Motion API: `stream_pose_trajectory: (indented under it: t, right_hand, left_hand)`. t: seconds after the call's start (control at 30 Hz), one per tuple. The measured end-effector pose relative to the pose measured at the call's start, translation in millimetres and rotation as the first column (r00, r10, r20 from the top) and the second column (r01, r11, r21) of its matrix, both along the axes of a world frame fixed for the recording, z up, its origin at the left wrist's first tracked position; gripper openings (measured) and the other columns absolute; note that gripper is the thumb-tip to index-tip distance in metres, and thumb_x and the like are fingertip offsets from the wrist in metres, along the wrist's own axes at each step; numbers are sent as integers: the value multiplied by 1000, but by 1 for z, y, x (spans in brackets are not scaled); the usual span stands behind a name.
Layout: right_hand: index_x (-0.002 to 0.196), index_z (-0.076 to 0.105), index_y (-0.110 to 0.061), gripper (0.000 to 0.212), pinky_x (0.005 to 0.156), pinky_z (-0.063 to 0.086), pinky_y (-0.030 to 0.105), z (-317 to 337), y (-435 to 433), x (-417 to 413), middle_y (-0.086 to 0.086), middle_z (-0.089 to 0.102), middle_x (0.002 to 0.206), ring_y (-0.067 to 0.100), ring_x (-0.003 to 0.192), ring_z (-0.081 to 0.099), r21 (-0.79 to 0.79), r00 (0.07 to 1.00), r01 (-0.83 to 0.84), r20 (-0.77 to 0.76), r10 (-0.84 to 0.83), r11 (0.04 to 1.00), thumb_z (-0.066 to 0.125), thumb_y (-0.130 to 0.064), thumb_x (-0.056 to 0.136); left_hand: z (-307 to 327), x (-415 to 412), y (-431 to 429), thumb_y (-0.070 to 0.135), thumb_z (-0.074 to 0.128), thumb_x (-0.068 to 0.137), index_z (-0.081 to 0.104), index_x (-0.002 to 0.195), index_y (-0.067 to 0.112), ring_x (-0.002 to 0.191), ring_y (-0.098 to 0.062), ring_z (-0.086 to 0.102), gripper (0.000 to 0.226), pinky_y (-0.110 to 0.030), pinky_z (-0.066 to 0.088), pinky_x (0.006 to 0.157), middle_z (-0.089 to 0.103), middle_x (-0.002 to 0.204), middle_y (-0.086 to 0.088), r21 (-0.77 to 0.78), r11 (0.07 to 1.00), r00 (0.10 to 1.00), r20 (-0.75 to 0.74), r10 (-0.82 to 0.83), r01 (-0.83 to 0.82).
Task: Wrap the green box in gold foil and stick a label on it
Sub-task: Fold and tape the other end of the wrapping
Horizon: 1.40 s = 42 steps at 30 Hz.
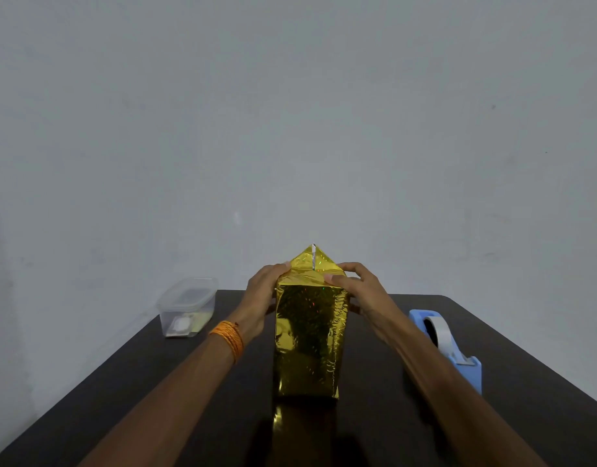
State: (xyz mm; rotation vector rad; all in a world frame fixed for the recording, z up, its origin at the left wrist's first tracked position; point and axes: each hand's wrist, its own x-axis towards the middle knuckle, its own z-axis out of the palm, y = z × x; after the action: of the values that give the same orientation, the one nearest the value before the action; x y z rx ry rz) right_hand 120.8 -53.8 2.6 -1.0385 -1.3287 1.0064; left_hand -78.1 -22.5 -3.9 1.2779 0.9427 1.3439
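A: Where is the box (309,335) now?

B: It stands upright in the middle of the dark tabletop (509,382), between the two forearms. Gold foil (312,261) covers every side that I can see; no green shows. At the top end, the foil rises in a triangular flap with a silver seam.

A: So which step is this?

B: I think it is the closing of the top end. The side folds seem made, and the triangle is not yet folded down.

A: How to do it well?

B: Press the creases sharp along the box edges first, then bring the triangle down flat and tight, and hold it with one hand while the other takes tape. The blue tape dispenser (450,348) stands near on the right. Loose foil will wrinkle or spring open, I believe.

A: And the hands?

B: The left hand (261,294) lies against the left upper side, its fingers (280,267) pressed together on the top corner. The right hand (359,288) reaches over the right corner; its fingers (352,266) are slightly spread and curved, pressing the fold. Both wrists are raised.

A: The label?

B: Not on yet. Something white lies in the clear container (187,306) at the left; I cannot tell what.
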Motion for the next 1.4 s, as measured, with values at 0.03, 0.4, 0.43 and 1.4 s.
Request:
stream_pose_trajectory:
  t: [0.03,0.4,0.43,1.4]
  right_hand:
    - [118,59,-21,40,85,52,39,-1,1,0,11,75,105,23,88,72,6,1000,-1,-1,1,1000,78,-30,84]
    - [116,56,-25,30,78,49,31,-5,-28,-24,-7,58,110,11,101,57,515,773,473,147,-618,715,65,-42,92]
    - [114,57,-26,25,78,50,32,-5,-38,-32,-9,57,109,10,101,56,584,762,453,138,-632,674,64,-37,93]
    - [128,40,-39,74,76,60,34,-20,-8,-34,5,60,116,21,92,67,295,974,4,216,-71,956,78,-18,68]
  left_hand:
    - [-2,0,-1,46,62,92,69,104,16,103,-29,66,33,-45,51,95,72,102,-13,-14,998,998,9,-61,61]
    - [-5,-2,-5,37,55,99,70,87,9,71,-16,68,34,-27,53,63,70,79,-9,74,989,991,-12,133,-132]
    - [-7,-1,-5,38,53,99,67,82,10,70,-19,66,35,-31,51,63,66,76,-9,106,979,984,-4,177,-176]
    - [-14,-44,-3,35,74,71,48,122,32,108,-11,55,58,-29,49,84,55,117,3,432,872,910,-224,350,-229]
